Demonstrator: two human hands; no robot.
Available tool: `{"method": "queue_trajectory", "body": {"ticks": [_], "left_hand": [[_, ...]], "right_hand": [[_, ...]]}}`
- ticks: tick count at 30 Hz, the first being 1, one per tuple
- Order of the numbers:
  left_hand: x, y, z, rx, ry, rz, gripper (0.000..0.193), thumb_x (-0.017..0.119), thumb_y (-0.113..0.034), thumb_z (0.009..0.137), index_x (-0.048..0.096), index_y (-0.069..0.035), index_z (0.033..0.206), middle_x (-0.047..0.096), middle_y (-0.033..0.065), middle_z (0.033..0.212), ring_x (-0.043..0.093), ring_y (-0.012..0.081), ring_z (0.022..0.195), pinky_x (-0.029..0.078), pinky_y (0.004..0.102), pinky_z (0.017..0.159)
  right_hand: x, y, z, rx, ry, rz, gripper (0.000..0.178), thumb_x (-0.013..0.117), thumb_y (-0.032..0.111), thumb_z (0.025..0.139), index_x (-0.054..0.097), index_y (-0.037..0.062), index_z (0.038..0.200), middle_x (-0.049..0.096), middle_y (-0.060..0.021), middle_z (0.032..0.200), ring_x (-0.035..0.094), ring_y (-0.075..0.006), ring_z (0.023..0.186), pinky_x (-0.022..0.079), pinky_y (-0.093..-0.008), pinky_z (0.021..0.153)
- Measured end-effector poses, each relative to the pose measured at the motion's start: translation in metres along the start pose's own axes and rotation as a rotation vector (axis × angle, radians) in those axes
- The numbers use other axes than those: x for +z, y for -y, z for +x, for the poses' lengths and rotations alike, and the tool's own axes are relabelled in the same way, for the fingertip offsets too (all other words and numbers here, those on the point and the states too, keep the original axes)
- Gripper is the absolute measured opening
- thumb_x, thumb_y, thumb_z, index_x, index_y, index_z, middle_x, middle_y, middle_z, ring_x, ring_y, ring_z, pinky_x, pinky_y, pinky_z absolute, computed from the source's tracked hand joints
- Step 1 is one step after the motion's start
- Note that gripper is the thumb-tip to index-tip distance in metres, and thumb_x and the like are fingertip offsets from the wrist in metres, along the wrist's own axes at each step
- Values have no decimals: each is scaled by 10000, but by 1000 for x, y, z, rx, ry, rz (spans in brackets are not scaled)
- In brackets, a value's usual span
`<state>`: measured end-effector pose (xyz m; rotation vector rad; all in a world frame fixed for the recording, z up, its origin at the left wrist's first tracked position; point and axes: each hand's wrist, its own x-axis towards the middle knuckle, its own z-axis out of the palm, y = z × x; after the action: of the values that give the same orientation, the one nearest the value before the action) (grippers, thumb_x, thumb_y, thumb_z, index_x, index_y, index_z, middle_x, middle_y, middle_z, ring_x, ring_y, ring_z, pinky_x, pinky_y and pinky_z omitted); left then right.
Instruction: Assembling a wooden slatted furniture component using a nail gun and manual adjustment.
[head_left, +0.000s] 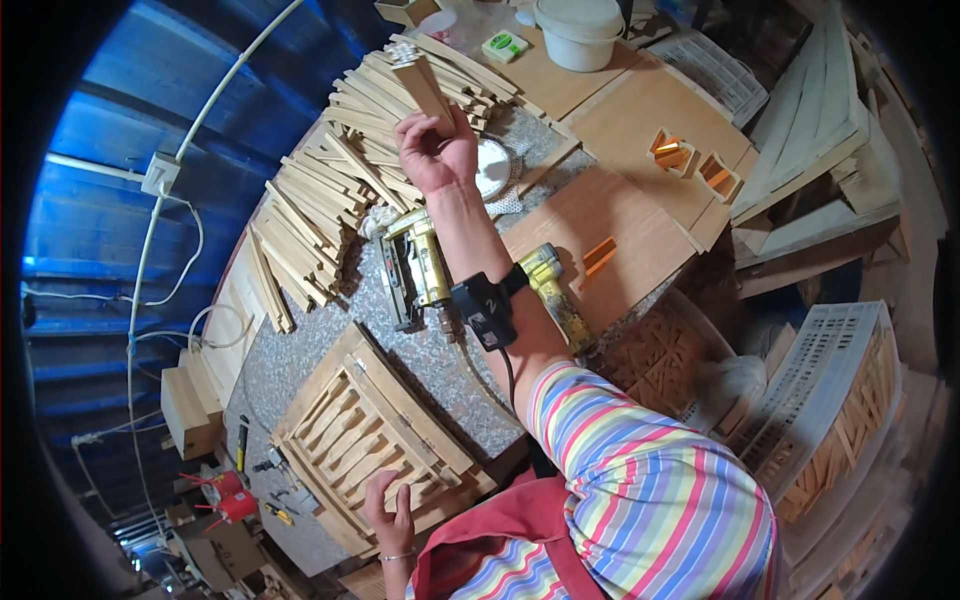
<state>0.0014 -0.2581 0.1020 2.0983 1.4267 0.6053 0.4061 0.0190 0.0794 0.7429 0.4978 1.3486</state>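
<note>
My right hand (438,150) is stretched far out over the bench, shut on a short wooden slat (421,88) lifted above a big heap of similar slats (330,190). My left hand (390,515) rests on the near corner of a partly built wooden slatted frame (372,430) that lies on the speckled bench top (300,345). A black band with a small device (487,305) sits on my right forearm. A yellow nail gun (418,265) lies on the bench just under that arm.
A second yellow power tool (555,295) lies by plywood sheets (600,225). A white bucket (580,32) stands at the far edge. Slatted wooden crates (830,400) stack at the right. Red-handled tools (228,495) and a wooden block (188,410) sit at the left end.
</note>
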Motion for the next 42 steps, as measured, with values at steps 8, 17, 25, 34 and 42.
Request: {"method": "queue_trajectory", "body": {"ticks": [8, 17, 25, 34, 42], "left_hand": [[6, 15, 0, -19, 27, -104, 152, 652, -66, 839, 636, -5, 977, 652, 120, 979, 609, 260, 926, 459, 344, 855], [-31, 17, 65, -481, 363, -1323, 389, 472, -302, 979, 494, -3, 1228, 600, 104, 1146, 610, 234, 1022, 474, 378, 935], [-20, 75, 16, -369, 215, -1479, 372, 608, -265, 923, 484, -37, 1191, 617, 81, 974, 636, 179, 872, 522, 311, 775], [-38, 124, -20, -455, -9, -1640, 278, 582, -246, 937, 536, -51, 1130, 629, 51, 967, 638, 144, 839, 541, 282, 698], [-60, 190, -47, -503, -533, -1513, 212, 571, -133, 937, 520, -30, 1115, 596, 65, 989, 594, 127, 789, 504, 261, 694]], "right_hand": [[-38, 23, 22, -127, -133, -144, 211, 567, 184, 862, 559, -5, 771, 565, -102, 707, 582, -198, 598, 556, -234, 496], [-124, -158, -178, 775, -95, -2075, 399, 704, 407, 771, 677, 20, 864, 635, -53, 689, 580, -130, 538, 469, -279, 458], [-149, -223, -243, 548, -66, -2579, 345, 757, 206, 779, 633, -34, 993, 668, -83, 793, 606, -109, 676, 496, -272, 604], [-225, -239, -247, 505, -103, -2347, 170, 596, 129, 906, 636, 3, 1012, 605, -29, 701, 595, -79, 653, 474, -243, 548], [-246, -239, -176, 683, 681, -3210, 277, 591, 236, 900, 636, 212, 1172, 603, -92, 914, 615, -274, 826, 494, -368, 698]]}}
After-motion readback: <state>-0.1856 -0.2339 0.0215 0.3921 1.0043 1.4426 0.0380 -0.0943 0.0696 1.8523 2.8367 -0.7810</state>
